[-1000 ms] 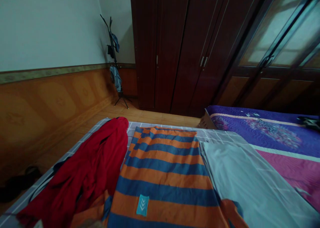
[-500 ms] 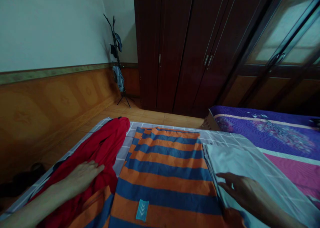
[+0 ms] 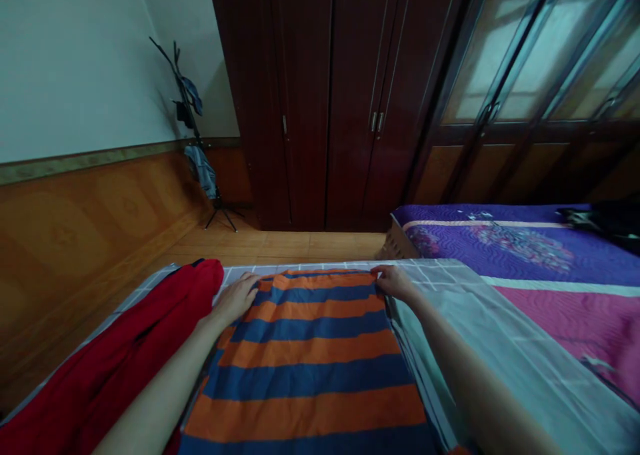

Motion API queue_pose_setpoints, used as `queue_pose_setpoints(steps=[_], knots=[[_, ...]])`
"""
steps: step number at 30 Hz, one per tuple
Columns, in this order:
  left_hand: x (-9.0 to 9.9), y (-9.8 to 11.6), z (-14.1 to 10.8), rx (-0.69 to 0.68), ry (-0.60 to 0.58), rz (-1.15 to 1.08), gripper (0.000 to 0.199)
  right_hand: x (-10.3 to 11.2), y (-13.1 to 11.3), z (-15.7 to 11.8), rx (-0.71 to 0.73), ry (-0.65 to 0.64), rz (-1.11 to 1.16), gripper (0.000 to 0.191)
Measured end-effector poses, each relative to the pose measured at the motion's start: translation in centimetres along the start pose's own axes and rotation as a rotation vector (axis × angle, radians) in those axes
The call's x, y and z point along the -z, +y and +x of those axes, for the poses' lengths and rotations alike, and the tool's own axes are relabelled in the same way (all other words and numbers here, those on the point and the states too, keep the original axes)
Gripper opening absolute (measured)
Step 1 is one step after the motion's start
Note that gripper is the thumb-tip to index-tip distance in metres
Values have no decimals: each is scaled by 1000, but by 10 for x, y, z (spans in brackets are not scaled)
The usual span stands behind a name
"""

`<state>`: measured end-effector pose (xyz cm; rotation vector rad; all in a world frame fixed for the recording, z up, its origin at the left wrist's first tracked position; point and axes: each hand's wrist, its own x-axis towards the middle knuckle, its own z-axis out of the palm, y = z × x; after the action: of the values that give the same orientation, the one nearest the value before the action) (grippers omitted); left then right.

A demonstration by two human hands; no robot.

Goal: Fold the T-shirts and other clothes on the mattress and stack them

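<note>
An orange and blue striped cloth [image 3: 320,352] lies flat in the centre. My left hand [image 3: 237,300] rests at its far left corner, with the fingertips on the fabric edge. At the far right corner, my right hand [image 3: 393,283] pinches the striped fabric between thumb and fingers. Red cloth [image 3: 125,348] lies in a long heap left of my left forearm. Pale folded cloth [image 3: 430,355] is partly covered by my right forearm.
The white-gridded grey bed cover [image 3: 505,322] lies beneath the cloths. Beyond are a dark wardrobe [image 3: 305,108] and a coat stand [image 3: 193,118]. Purple and pink bedding [image 3: 530,242] is at the right, with a black item [image 3: 610,222] on it.
Both hands have moved forward to the striped cloth's far corners, the left from the red cloth, the right from beside the pale cloth. The right fingers have closed. The view has turned right.
</note>
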<state>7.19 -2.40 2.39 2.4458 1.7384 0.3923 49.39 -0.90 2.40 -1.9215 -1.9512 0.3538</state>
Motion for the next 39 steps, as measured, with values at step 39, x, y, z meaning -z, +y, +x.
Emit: queue_pose_setpoints(steps=[39], knots=[[-34, -70, 29, 388, 285, -338, 25, -24, -1, -2, -249, 176, -184, 29]])
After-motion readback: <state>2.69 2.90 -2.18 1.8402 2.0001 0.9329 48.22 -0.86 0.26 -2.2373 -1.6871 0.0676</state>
